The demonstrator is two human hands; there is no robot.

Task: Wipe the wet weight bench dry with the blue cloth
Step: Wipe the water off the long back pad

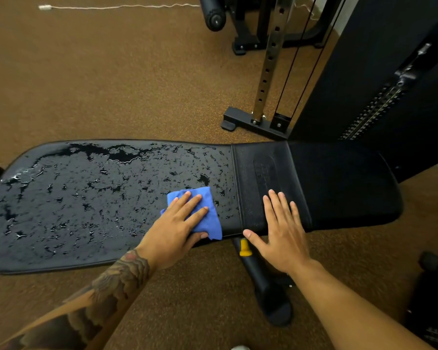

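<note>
A black padded weight bench (pixel 86 198) runs left to right across the view. Its long left pad is covered in water drops and puddles. The shorter right pad (pixel 344 183) looks dry. A small blue cloth (pixel 208 218) lies on the wet pad near the seam between the pads. My left hand (pixel 180 221) presses flat on the cloth with fingers spread. My right hand (pixel 281 228) rests flat and empty on the bench just right of the seam.
The floor is brown speckled rubber. A cable machine with a perforated steel post (pixel 268 69) and a black weight stack (pixel 379 97) stands behind the bench at right. The bench's black support leg with a yellow knob (pixel 245 247) shows below the seam. A white cord (pixel 116 6) lies far back.
</note>
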